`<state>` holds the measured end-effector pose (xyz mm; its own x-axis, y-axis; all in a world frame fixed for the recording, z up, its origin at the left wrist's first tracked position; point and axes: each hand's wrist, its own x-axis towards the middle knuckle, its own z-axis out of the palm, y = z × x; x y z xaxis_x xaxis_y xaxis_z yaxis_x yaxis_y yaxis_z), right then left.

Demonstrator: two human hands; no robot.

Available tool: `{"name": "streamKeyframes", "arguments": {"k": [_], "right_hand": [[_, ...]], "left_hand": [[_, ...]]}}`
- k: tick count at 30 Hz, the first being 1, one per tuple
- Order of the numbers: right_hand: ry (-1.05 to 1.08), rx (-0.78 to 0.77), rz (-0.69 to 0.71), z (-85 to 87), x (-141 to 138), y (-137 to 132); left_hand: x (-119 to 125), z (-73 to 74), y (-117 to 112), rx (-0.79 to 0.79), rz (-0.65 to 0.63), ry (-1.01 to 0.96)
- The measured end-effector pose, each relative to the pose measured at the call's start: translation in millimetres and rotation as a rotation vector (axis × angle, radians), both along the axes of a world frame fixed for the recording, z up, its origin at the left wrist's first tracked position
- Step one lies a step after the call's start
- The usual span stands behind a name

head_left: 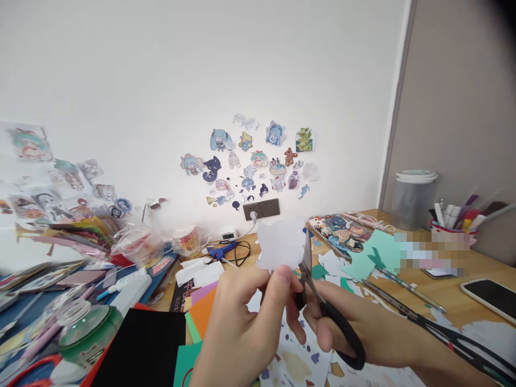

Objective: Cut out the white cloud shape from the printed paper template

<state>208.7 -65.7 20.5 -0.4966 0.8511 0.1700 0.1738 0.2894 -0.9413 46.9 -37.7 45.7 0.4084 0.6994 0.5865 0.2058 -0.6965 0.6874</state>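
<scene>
My left hand [242,322] pinches a white paper cutout [280,243] by its lower edge and holds it up over the desk. My right hand [363,328] grips black-handled scissors [322,301], fingers through the loops. The blades point up and touch the right edge of the cutout. Both hands hover above scattered coloured paper scraps [298,365].
A second pair of long scissors [435,325] lies at the right beside a phone [489,298]. Green paper [373,252], a sticker sheet [341,231], a blue glue gun [221,251], a pen cup [453,226], a green jar [86,330] and black card [145,349] crowd the wooden desk [451,290].
</scene>
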Motion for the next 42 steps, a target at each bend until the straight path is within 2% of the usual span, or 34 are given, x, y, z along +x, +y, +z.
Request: {"name": "streamKeyframes", "arguments": {"k": [5,13,19,23,25,35,37,42], "right_hand": [[0.107,0.031,0.032,-2.6,-1.9,-0.1],[0.002,0.010,-0.043,-0.9,-1.5,-0.4],[-0.015,0.049,-0.066,1.3,-3.5,-1.4],[-0.069,0.016,-0.081,2.4,-2.3,-2.1],[-0.079,0.012,-0.060,2.2,-1.3,-1.6],[-0.067,0.024,-0.079,-0.4,-0.7,-1.7],[-0.037,0.026,-0.084,-0.2,-2.1,-1.6],[0.080,0.012,-0.038,-3.1,-4.4,-0.7]], "left_hand": [[0.0,-1.5,1.1,0.041,-0.009,0.095],[-4.6,-7.8,-0.3,0.136,0.091,0.124],[-2.4,-8.3,-0.8,0.103,0.094,0.077],[0.5,-6.9,-2.0,-0.070,0.063,-0.080],[0.6,-6.1,-1.5,-0.088,0.067,-0.094],[-3.6,-10.2,0.5,0.156,0.233,0.086],[-1.8,-9.3,-0.4,0.155,0.210,0.087],[3.4,-3.9,-1.9,0.075,0.043,0.104]]}}
